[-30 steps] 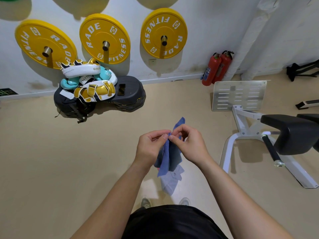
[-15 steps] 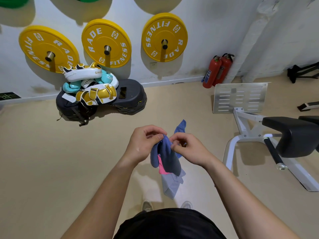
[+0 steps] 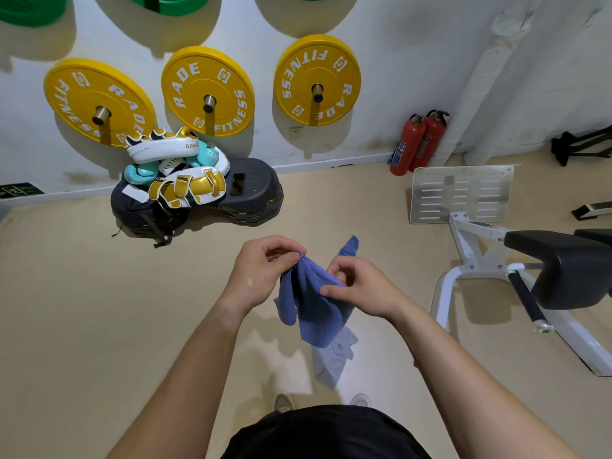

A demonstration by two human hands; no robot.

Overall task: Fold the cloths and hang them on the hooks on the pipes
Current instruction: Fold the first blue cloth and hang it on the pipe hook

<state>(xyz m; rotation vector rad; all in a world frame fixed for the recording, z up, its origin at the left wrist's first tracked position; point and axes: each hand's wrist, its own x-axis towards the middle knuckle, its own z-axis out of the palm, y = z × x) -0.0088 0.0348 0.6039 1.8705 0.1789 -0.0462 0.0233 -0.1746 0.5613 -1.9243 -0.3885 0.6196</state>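
Left hand (image 3: 261,273): grip pinched shut on the hemmed top edge of the blue cloth (image 3: 314,306).
Blue cloth: hangs in the air between both hands, above the floor; looks light, soft and limp, best taken along the stitched edge or corners.
Right hand (image 3: 361,286): grip clamped on the same edge.
Change: hands now further apart, edge stretched between them.

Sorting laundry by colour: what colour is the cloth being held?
Blue terry cloth, pinched by both hands; the head view shows it.
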